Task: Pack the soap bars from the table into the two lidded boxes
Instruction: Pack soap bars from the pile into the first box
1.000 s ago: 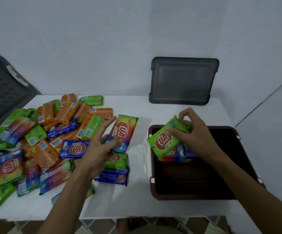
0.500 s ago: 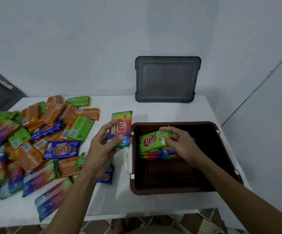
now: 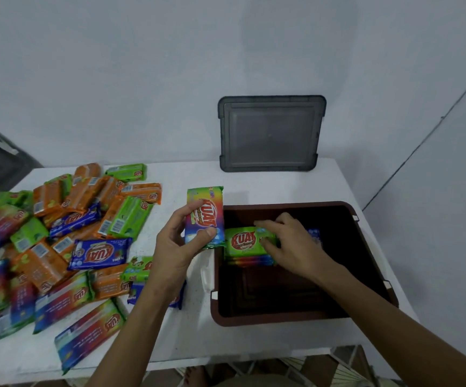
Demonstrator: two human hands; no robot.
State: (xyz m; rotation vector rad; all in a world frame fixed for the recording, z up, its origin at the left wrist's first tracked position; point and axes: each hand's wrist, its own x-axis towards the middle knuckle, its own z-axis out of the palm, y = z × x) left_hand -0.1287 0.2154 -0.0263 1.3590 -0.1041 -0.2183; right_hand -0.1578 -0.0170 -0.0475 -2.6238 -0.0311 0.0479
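Soap bars (image 3: 58, 247) mostly lie heaped on the table (image 3: 254, 180). Our left hand (image 3: 176, 247) grips a rainbow bar (image 3: 205, 216) beside the box (image 3: 282, 319); our right hand (image 3: 290, 244) pinches a green bar (image 3: 244, 241) atop the stack (image 3: 251, 259) inside. A careless release could topple it.

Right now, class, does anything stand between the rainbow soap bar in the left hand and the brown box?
No lid bars the brown box. Only the right hand, holding the green bar at its far left, lies beside the rainbow soap bar; the box's near half is bare.
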